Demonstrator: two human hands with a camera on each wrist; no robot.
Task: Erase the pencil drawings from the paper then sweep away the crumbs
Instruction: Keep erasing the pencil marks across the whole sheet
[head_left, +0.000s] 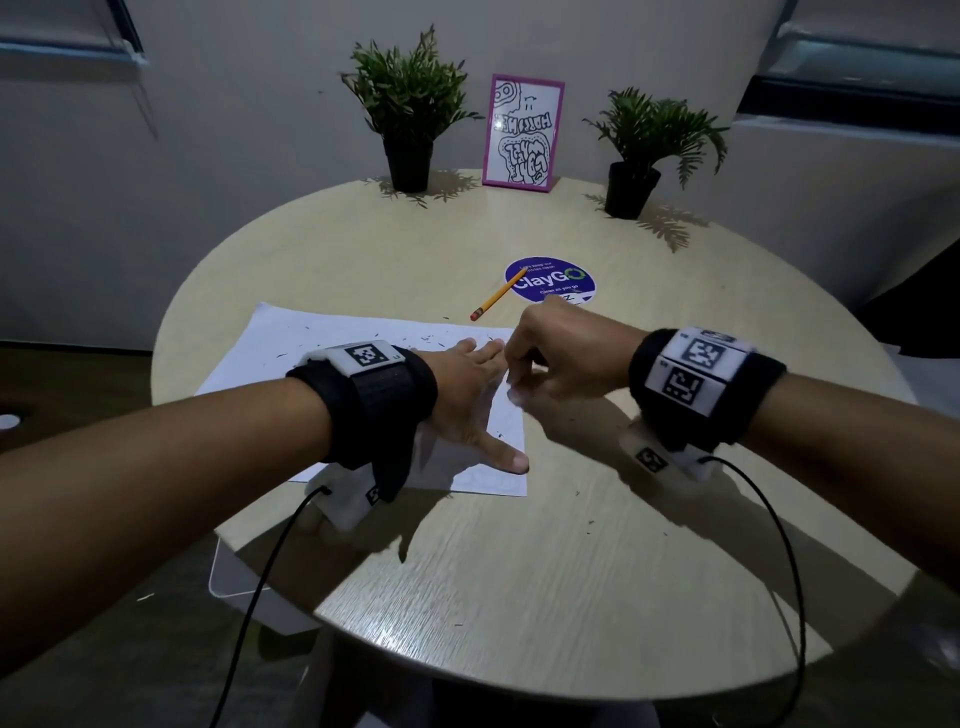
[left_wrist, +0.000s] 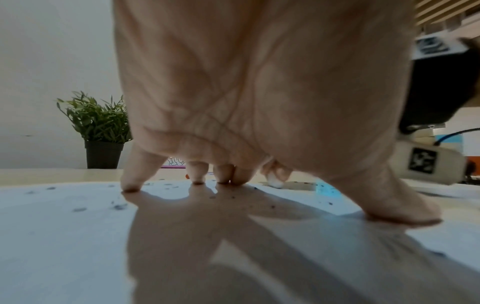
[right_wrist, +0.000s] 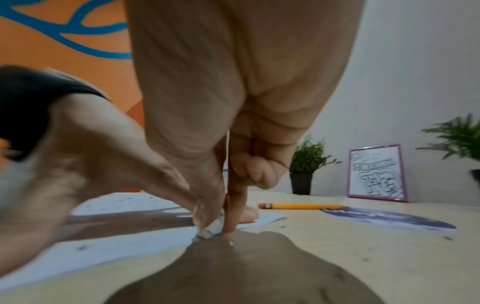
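Note:
A white sheet of paper (head_left: 363, 353) lies on the round wooden table (head_left: 519, 571), strewn with dark eraser crumbs (head_left: 431, 339). My left hand (head_left: 470, 395) is spread flat on the sheet's right part, fingertips (left_wrist: 131, 188) and thumb pressing it down. My right hand (head_left: 550, 358) pinches a small white eraser (right_wrist: 211, 230) between thumb and forefinger, with its tip pressed on the paper's right edge. The same eraser (left_wrist: 275, 182) shows beyond my left fingers. Faint pencil lines remain near the sheet's lower right corner (head_left: 493, 480).
A yellow pencil (head_left: 496, 299) lies beyond the paper, beside a round purple sticker (head_left: 550, 280). Two potted plants (head_left: 410, 114) (head_left: 649, 150) and a pink-framed drawing (head_left: 522, 132) stand at the table's far edge. A few crumbs (head_left: 584, 525) dot the wood on the right.

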